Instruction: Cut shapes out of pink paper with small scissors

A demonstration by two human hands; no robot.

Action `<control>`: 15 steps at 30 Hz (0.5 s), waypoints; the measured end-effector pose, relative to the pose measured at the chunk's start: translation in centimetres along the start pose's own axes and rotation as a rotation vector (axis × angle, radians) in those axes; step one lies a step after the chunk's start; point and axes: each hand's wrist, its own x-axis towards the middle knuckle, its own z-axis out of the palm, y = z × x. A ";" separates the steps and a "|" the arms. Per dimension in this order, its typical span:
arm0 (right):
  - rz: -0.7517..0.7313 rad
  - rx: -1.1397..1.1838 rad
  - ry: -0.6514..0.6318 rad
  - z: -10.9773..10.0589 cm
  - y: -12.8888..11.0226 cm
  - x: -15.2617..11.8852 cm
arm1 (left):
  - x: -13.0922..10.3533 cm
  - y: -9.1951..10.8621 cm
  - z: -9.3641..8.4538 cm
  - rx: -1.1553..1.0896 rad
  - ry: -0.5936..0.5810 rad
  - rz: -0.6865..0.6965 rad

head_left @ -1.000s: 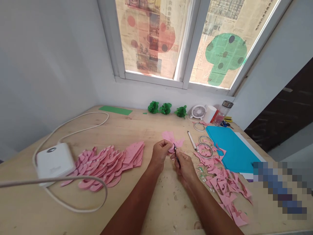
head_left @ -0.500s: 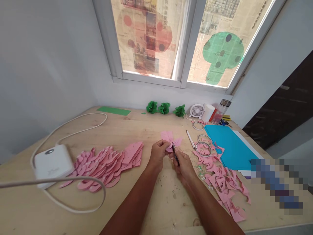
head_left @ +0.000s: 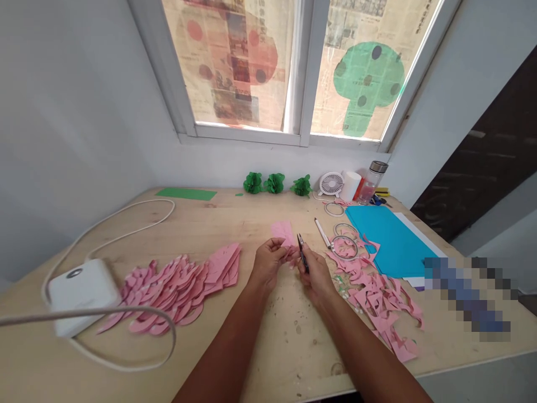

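Noted pink paper (head_left: 282, 229) pinched in left hand (head_left: 268, 261), at middle of counter (head_left: 197, 221). Found scissors (head_left: 303, 256) gripped in right hand (head_left: 318, 275), just right of the paper. Observed pink cutouts (head_left: 168, 291) left, pink scraps (head_left: 382, 300) right.

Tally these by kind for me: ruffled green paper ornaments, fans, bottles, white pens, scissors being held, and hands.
Ruffled green paper ornaments: 3
Fan: 1
Bottle: 1
White pen: 1
Held scissors: 1
Hands: 2
Total: 9

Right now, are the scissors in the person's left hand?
No, the scissors are held in the right hand.
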 end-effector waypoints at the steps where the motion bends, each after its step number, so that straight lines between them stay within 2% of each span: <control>1: -0.014 0.013 0.024 -0.1 0.0 0.1 | 0.0 0.0 0.1 0.013 0.000 0.010; 7: -0.040 0.005 0.136 -0.7 -0.2 0.7 | -0.4 0.0 0.8 0.118 -0.012 0.164; 10: -0.071 -0.029 0.140 -0.6 0.0 0.7 | -0.7 -0.3 1.2 0.171 -0.021 0.260; 15: -0.141 -0.029 0.113 -0.5 0.3 0.6 | -1.0 -1.1 1.6 0.249 -0.044 0.324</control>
